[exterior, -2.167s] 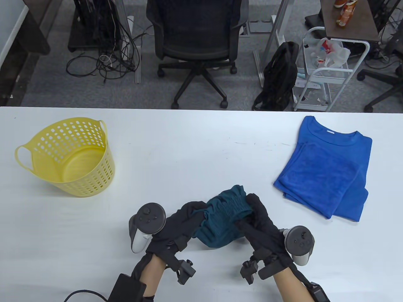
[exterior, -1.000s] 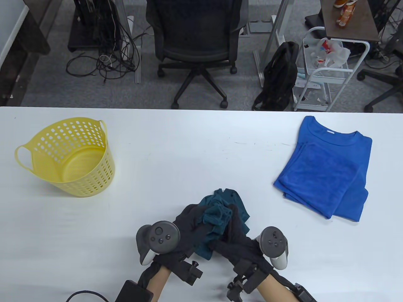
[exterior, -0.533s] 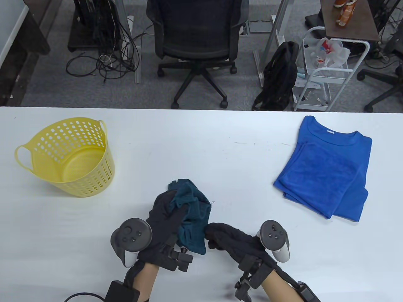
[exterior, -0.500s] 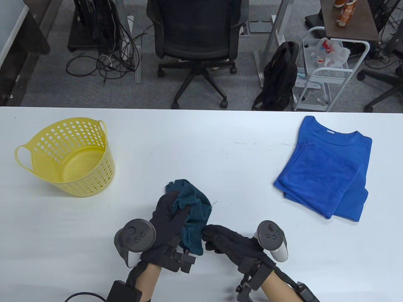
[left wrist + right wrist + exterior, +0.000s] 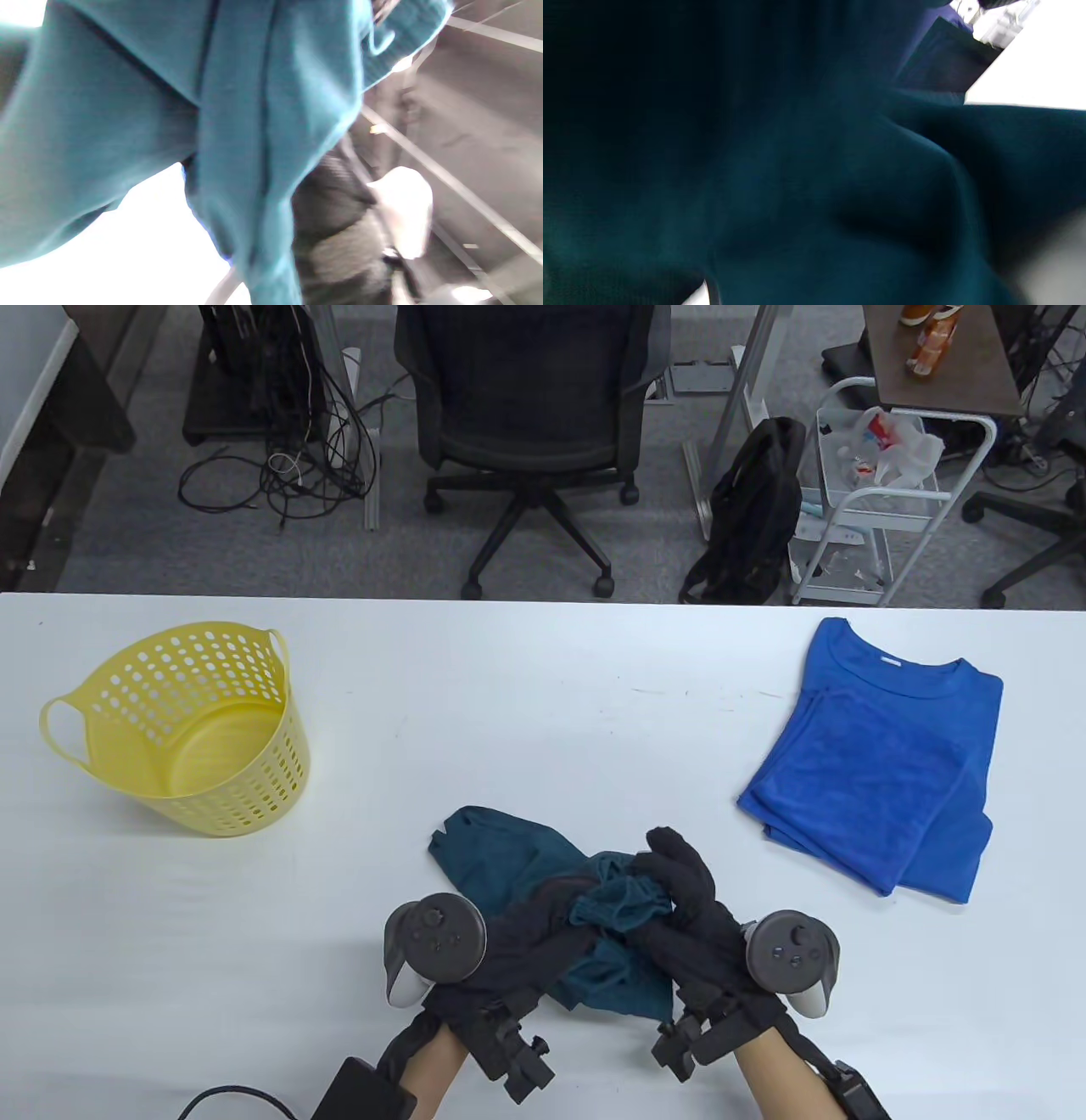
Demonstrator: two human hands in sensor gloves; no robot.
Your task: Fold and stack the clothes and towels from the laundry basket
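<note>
**Two hands bunched on one teal garment at the bench's near edge**

Counted from the left: one yellow laundry basket, one teal garment, one folded blue shirt, two gloved hands.

The perforated basket stands upright on the white bench, well to the left of the left hand and farther from the person; no laundry shows inside it.

The left hand has its fingers curled into the crumpled teal garment and grips it. A flat part of the cloth trails away from this hand to its far left and lies on the bench. The left wrist view shows only blurred teal fabric hanging close to the lens.

The right hand sits just beside the left, fingers curled over the gathered, ribbed part of the same garment, holding it. Between the two hands the cloth is bunched up. The right wrist view is almost filled by dark teal fabric.

The folded blue shirt lies flat, well to the right of the right hand and farther back, apart from the garment.

Beyond the bench, an office chair, a black backpack and a white wire cart stand on the floor.
</note>
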